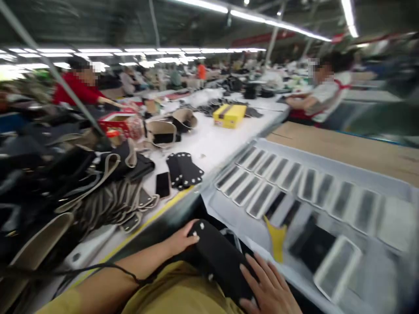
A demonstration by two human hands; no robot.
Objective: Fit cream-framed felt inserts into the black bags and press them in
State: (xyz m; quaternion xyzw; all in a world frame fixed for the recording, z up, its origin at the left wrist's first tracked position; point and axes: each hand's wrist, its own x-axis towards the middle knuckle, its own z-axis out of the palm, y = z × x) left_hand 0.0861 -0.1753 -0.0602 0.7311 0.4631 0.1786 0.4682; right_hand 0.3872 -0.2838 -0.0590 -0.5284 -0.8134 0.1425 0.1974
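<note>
A long black panel [219, 257] with rounded ends and small white spots along its edge lies slantwise in front of my body. My left hand [180, 237] grips its far left end, thumb on top and the other fingers hidden beneath. On its near right side rests my right hand [268, 283], fingers stretched out and apart over the edge. Just right of the panel, a yellow forked piece [276, 240] lies on the grey-white sheet [235, 218]. Rows of pale-edged dark rectangular pieces [307, 183] cover that sheet, with a blurred black piece [317, 244] among them.
Left, a white table [209, 148] holds stacked dark pieces with beige edging [111, 200], black panels [185, 170], a phone-like black rectangle [163, 185], a yellow box [229, 115] and a red box [122, 124]. A cable [98, 267] crosses my left forearm. Other people sit farther back.
</note>
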